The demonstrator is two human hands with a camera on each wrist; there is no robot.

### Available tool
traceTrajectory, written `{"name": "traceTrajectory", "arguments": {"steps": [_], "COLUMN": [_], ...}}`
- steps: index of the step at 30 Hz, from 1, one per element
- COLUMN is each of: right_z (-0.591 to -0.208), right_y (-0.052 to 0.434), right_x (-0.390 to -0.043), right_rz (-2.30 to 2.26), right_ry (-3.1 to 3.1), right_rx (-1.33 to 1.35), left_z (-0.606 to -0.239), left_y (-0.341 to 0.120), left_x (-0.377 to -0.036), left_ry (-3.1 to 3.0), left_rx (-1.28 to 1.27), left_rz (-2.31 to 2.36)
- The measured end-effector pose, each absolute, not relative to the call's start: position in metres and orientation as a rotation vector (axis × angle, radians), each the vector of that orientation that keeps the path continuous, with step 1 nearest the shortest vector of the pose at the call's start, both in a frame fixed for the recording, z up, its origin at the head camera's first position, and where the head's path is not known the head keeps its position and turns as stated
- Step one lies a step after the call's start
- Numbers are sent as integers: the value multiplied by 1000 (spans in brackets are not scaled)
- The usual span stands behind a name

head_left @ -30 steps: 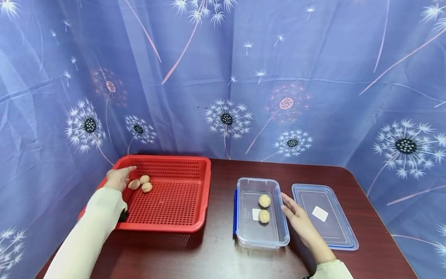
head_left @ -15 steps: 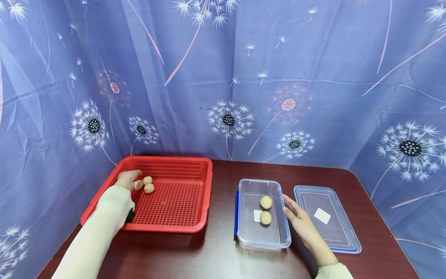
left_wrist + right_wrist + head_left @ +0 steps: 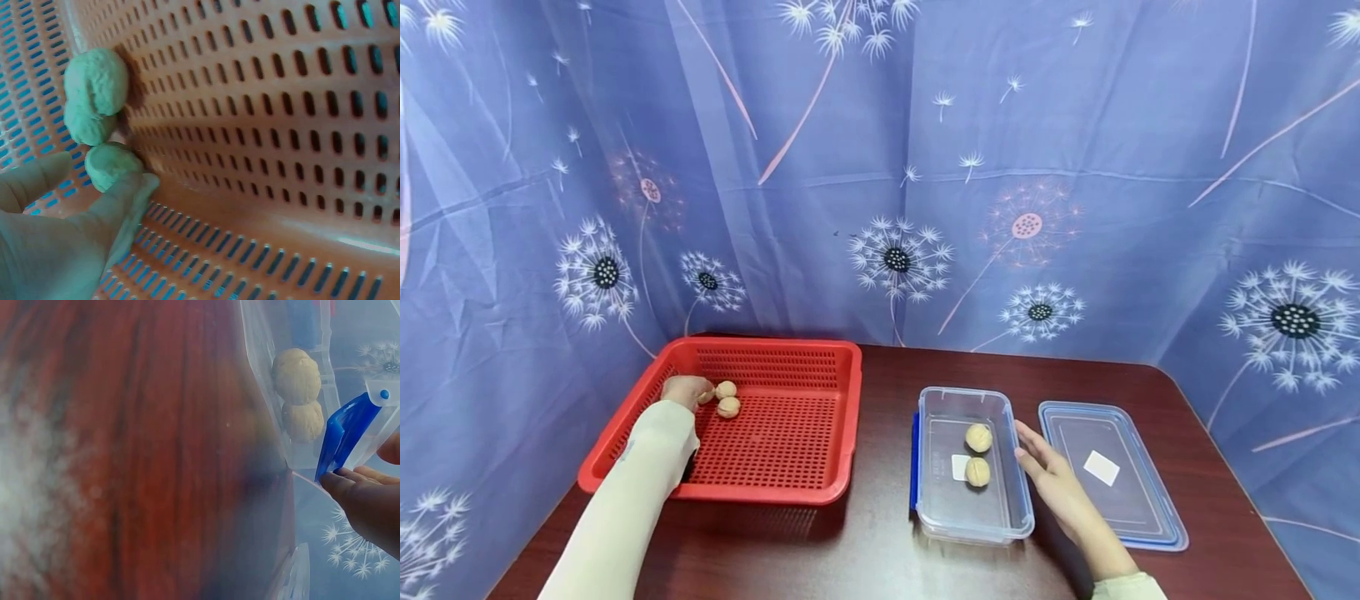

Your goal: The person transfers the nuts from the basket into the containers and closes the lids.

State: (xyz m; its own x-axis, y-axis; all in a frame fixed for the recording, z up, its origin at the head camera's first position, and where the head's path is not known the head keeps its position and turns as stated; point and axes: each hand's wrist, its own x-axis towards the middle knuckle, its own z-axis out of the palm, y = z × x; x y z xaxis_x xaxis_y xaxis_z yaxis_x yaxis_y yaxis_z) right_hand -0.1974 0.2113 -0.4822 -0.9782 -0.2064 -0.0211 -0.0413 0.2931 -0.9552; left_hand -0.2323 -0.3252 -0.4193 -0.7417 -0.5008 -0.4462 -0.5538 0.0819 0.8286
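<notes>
Left hand: my left hand [image 3: 683, 390] pinches a walnut [image 3: 107, 165] between thumb and fingertip, at the near-left corner of the red basket [image 3: 820, 492].
Right hand: my right hand [image 3: 1054, 483] lies flat, fingers straight, against the clear container [image 3: 973, 528].
Handling: I judge the walnut light, hard, round and apt to roll; grip across its widest part.
Nearby: two loose walnuts [image 3: 727, 400] sit touching it; two stored walnuts [image 3: 978, 452] lie in the container; the lid [image 3: 1138, 508] rests just beside.
</notes>
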Motion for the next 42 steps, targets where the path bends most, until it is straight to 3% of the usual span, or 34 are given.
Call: {"name": "traceTrajectory", "arguments": {"steps": [18, 27, 42], "right_z": [-482, -482, -484], "right_y": [211, 211, 213], "right_x": [-198, -198, -198], "right_rz": [-1793, -1789, -1805], "right_ry": [2386, 2382, 2356], "right_rx": [-256, -260, -257], "left_z": [-436, -419, -397], "left_y": [-328, -326, -325], "left_x": [-234, -238, -256], "left_ry": [2432, 2527, 2507], "left_rx": [-1274, -1351, -1244], "left_rz": [1733, 1562, 1908]}}
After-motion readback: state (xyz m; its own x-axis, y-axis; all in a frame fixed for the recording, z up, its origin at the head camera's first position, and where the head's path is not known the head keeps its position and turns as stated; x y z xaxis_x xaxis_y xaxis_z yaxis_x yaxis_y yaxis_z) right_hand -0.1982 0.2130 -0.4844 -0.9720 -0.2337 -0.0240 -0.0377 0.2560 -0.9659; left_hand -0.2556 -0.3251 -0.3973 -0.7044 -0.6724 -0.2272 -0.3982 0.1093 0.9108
